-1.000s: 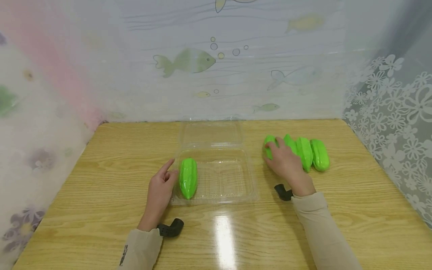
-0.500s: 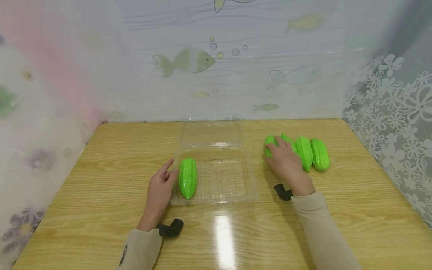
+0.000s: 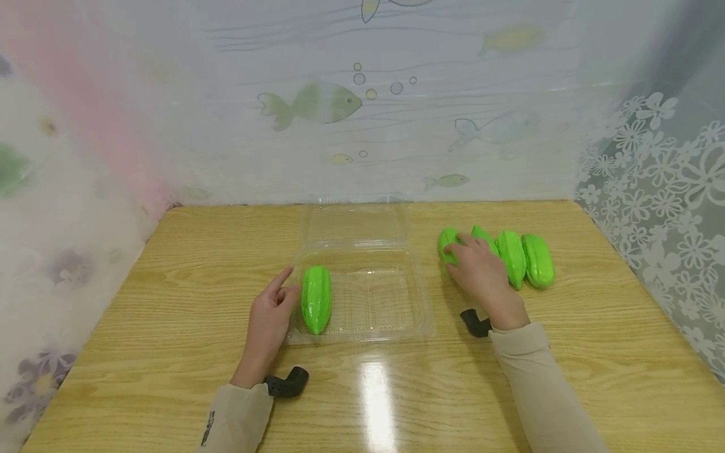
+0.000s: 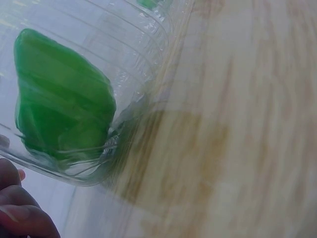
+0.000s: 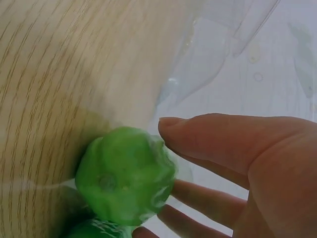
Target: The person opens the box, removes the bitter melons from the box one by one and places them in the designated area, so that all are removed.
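Note:
A clear plastic clamshell box lies with its lid folded back. Inside, at its left end, is one green star fruit. My left hand holds the box's left rim, the thumb over the edge and the index finger stretched along the outside. At right several star fruits lie side by side. My right hand holds the leftmost star fruit of the row from above, thumb on one side and fingers on the other; it rests on the table. The second star fruit is partly hidden behind this hand.
Two more star fruits, one ribbed and one at the right end, lie beside the hand. The wooden table ends at a fish-print curtain. Black wrist mounts stick out at both cuffs.
The leftmost star fruit of the row has shifted slightly left under my right fingers, and the second one has moved a little left too. My left hand and the box stay put.

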Available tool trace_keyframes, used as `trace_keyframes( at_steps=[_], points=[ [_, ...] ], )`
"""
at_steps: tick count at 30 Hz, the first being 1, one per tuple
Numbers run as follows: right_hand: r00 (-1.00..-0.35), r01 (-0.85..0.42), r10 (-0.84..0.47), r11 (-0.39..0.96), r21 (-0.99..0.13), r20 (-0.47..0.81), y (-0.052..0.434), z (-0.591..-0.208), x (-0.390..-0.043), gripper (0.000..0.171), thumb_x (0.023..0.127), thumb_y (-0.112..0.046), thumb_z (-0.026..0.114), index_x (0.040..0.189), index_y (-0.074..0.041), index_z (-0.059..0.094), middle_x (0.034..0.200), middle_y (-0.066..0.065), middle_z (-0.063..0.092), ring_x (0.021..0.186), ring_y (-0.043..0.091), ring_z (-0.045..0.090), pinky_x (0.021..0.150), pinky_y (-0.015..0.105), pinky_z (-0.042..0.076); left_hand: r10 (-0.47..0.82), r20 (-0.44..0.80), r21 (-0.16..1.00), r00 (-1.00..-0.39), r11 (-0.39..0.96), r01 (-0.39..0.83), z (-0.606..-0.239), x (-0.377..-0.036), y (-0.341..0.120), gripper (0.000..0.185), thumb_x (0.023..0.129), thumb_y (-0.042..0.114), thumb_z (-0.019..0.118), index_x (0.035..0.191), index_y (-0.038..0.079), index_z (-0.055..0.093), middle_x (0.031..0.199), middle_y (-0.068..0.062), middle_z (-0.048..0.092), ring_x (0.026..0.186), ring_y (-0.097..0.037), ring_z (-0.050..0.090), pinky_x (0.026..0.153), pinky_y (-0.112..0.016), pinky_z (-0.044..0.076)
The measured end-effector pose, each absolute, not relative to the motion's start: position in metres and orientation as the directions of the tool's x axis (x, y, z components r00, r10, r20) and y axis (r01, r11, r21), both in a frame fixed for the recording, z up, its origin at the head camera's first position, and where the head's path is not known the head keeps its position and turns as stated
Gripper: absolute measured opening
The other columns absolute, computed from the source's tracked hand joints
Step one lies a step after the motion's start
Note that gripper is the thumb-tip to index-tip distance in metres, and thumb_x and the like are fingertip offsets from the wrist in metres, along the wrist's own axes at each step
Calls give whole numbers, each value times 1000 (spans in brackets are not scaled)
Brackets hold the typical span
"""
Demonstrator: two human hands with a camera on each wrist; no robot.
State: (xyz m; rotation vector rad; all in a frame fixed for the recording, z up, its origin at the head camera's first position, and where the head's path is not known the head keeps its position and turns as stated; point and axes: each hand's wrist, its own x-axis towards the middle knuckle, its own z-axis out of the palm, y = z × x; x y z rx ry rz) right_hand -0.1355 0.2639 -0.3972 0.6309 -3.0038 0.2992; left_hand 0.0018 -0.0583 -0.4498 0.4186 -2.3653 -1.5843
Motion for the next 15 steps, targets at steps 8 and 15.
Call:
trace_keyframes(
  at_steps=[8, 15],
  points=[
    [-925, -380, -368, 909, -173, 99, 265, -398, -136, 31, 84, -21, 62, 113, -11, 62, 132, 20, 37, 114, 40, 36, 73, 56, 42, -381, 68, 930, -922, 359, -80, -450, 3, -58, 40, 90, 34, 51, 129, 29, 47, 61, -3, 39, 57, -14, 37, 57, -26, 35],
    [-938, -346, -340, 923, -170, 60, 266, -396, -136, 35, 88, -26, 55, 119, -10, 58, 135, 19, 32, 119, 41, 30, 80, 57, 38, -380, 68, 931, -922, 358, -79, -450, 4, -58, 41, 90, 35, 51, 129, 28, 47, 61, -4, 39, 59, -15, 40, 58, -26, 36]
  ],
)
